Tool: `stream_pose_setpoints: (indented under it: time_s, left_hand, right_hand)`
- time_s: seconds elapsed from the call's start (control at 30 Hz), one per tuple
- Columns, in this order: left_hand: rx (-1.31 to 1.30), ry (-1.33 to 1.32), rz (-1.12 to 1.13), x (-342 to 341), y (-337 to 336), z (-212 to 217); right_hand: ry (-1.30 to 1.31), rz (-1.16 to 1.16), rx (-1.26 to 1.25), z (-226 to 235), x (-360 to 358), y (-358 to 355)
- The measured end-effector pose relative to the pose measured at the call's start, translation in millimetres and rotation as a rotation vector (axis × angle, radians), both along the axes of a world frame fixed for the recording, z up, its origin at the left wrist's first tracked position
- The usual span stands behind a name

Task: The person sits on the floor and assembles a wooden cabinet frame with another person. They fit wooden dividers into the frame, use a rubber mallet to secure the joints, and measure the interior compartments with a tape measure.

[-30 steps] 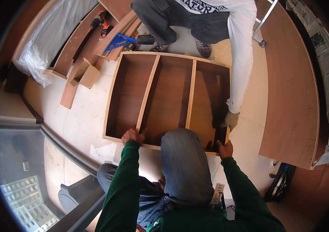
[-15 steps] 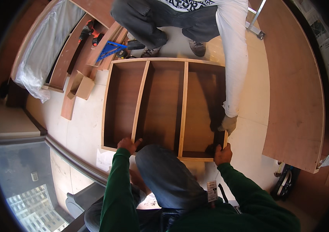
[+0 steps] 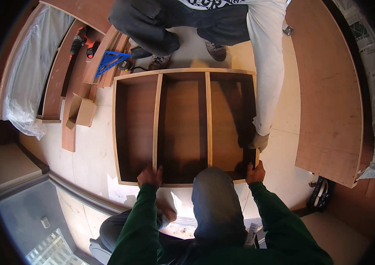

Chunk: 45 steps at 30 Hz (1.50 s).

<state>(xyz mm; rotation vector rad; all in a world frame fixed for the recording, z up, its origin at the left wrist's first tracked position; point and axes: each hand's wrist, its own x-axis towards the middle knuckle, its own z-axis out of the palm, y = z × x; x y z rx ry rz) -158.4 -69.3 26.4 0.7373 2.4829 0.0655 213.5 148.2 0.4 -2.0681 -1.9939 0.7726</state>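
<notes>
An open wooden box frame point(image 3: 156, 119) lies on the floor in front of me, split by two dividers into three compartments. My left hand point(image 3: 150, 176) is closed round its near edge, where the left divider meets it. At the near right corner my right hand point(image 3: 255, 173) grips the frame, some fingers hidden behind the panel. A co-worker crouches across from me. Their gloved hand point(image 3: 260, 141) holds the right side panel just beyond my right hand. My bent knee point(image 3: 214, 198) rises at the near edge, between my hands.
A drill point(image 3: 78, 42), a blue triangular square point(image 3: 110, 62), a tape measure point(image 3: 125, 65) and an open cardboard box point(image 3: 81, 110) lie on or by planks at the left. A large wooden panel point(image 3: 328, 101) stands right. Plastic-wrapped boards point(image 3: 37, 70) are at the far left.
The view has turned, and the frame now sits straighter before me. My knee has shifted right, from the left divider toward the right one. All three hands keep hold of the frame.
</notes>
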Motion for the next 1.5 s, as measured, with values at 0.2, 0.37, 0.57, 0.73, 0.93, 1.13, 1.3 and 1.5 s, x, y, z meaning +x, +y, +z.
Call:
stream_pose_setpoints:
  time_s: [0.2,0.37,0.57,0.73,0.93,1.13,1.3,1.5]
  left_hand:
    - [-0.030,-0.052,-0.012,-5,-5,-5]
    - [0.001,-0.016,-0.036,-5,-12,-8]
    - [-0.233,-0.048,-0.008,-1,3,7]
    - [0.021,0.063,-0.040,6,-9,-1]
    - [0.017,0.057,-0.044,7,-10,1]
    - [0.003,0.047,-0.043,9,-12,5]
    - [0.013,0.019,-0.019,3,-16,4]
    - [0.079,0.021,-0.016,0,-16,-4]
  right_hand:
    - [0.024,0.014,-0.024,-4,3,-1]
    - [0.099,0.049,-0.028,-18,18,-3]
    - [0.124,0.063,-0.025,-21,22,-3]
    - [0.072,0.055,-0.038,-21,20,2]
    - [0.127,0.047,-0.017,-12,18,-1]
    - [0.206,0.118,-0.133,-26,38,-2]
    - [0.367,-0.114,-0.500,-14,86,-25]
    - [-0.040,0.213,-0.473,116,37,-63]
